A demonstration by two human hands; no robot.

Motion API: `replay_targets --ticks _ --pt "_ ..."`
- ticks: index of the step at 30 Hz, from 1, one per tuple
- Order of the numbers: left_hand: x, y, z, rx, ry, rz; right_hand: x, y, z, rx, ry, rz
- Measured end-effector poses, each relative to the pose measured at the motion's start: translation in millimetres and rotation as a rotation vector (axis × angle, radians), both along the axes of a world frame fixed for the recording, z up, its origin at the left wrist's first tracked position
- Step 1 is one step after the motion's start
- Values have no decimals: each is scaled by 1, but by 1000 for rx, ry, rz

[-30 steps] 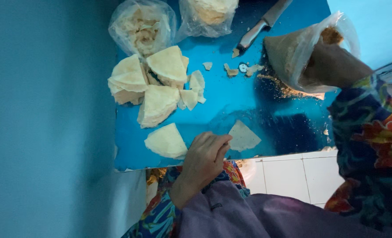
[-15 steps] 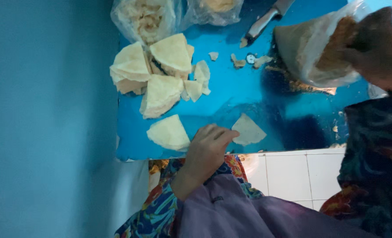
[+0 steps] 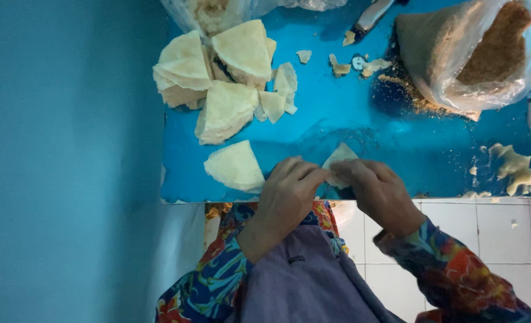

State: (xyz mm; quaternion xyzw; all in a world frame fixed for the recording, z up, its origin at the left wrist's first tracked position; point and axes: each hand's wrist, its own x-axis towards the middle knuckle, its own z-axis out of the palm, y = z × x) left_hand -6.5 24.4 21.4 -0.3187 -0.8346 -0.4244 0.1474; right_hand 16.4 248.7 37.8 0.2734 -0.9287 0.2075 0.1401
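Blue worktop lying against blue wall. Left hand and right hand both pinching pastry triangle, grip pressed together; folding underway, needing even fingertip pressure.

On our blue desk lie stacked pale wrapper wedges, one lone wedge, scraps and a crumb bag.

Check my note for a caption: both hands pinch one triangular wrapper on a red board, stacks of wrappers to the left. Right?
Not quite: the board is blue, not red, as the head view shows. The rest holds: the left hand and right hand pinch one triangular wrapper, with stacks of wrappers to the left.
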Motion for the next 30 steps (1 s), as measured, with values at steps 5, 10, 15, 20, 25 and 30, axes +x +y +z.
replay_targets --ticks 5,10,15,20,25,30 --pt "2 -1 -2 13 7 21 23 20 3 202 140 -53" --pt "5 3 0 -6 3 40 30 21 2 60 15 -281" --pt "6 10 3 15 62 49 23 8 6 81 48 -301" --pt "14 13 3 108 -95 20 19 0 23 61 11 -226" --pt "15 14 0 100 -53 -33 15 -9 33 -98 -82 -166" --pt "9 11 -1 -10 81 -58 12 -18 36 -170 -173 -192"
